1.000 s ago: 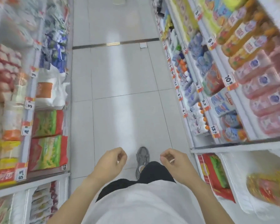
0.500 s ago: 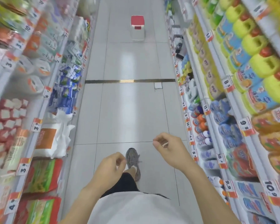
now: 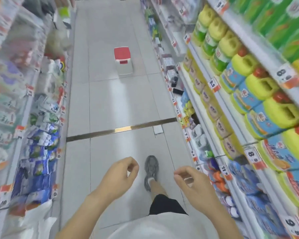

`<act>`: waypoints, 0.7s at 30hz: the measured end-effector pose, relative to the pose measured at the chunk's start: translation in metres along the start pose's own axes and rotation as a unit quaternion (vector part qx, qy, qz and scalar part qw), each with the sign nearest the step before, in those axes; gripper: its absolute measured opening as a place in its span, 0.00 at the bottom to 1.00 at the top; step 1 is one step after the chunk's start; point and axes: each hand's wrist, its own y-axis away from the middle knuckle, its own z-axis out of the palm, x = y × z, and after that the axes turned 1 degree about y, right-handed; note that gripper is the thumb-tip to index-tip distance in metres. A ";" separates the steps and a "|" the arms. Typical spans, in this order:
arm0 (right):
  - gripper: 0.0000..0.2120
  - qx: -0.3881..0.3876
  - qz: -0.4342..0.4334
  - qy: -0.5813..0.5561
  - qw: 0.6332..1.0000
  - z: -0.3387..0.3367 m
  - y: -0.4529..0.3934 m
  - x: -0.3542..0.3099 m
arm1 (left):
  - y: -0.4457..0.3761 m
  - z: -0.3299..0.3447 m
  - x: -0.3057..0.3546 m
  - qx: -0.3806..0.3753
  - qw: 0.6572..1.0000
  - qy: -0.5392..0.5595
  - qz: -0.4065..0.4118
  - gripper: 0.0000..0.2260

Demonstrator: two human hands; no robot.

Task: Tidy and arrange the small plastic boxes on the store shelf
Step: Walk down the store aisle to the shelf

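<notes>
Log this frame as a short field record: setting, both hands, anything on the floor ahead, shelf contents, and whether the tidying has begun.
setting: store aisle, tiled floor, shelves on both sides
left hand: loosely curled, holds nothing
right hand: loosely curled, holds nothing
foot: grey sneaker forward on the floor
floor ahead: red-topped white step stool, beyond a metal floor strip
right shelves: yellow jugs with red caps
left shelves: bagged goods, blurred
task state: no small plastic boxes touched

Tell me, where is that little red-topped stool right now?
The red-topped stool stands on the aisle floor ahead, beyond the metal floor strip, between the shelves.
</notes>
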 end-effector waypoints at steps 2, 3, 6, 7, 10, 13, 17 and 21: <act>0.05 -0.003 -0.006 -0.007 1.000 -0.011 -0.072 -0.012 | -0.066 -0.022 -0.001 -0.008 1.000 -0.013 -0.001 0.07; 0.04 -0.004 -0.007 -0.010 1.000 -0.018 -0.110 -0.020 | -0.097 -0.033 0.000 -0.006 1.000 -0.015 -0.005 0.07; 0.04 -0.018 -0.018 -0.007 1.000 -0.043 -0.226 -0.055 | -0.180 -0.074 0.003 0.005 0.999 -0.008 -0.035 0.07; 0.04 -0.023 -0.024 -0.003 0.999 -0.050 -0.264 -0.071 | -0.203 -0.089 0.003 0.010 0.999 -0.002 -0.045 0.07; 0.03 -0.035 -0.054 0.016 0.998 -0.064 -0.372 -0.123 | -0.271 -0.132 -0.001 0.024 0.996 0.013 -0.082 0.07; 0.02 -0.043 -0.089 0.027 0.995 -0.067 -0.473 -0.174 | -0.336 -0.171 -0.014 0.039 0.992 0.037 -0.117 0.07; 0.02 -0.041 -0.105 0.029 0.993 -0.060 -0.609 -0.229 | -0.445 -0.223 -0.036 0.059 0.987 0.065 -0.138 0.08; 0.02 -0.023 -0.093 0.043 0.994 -0.055 -0.738 -0.269 | -0.578 -0.289 -0.057 0.056 0.988 0.062 -0.129 0.08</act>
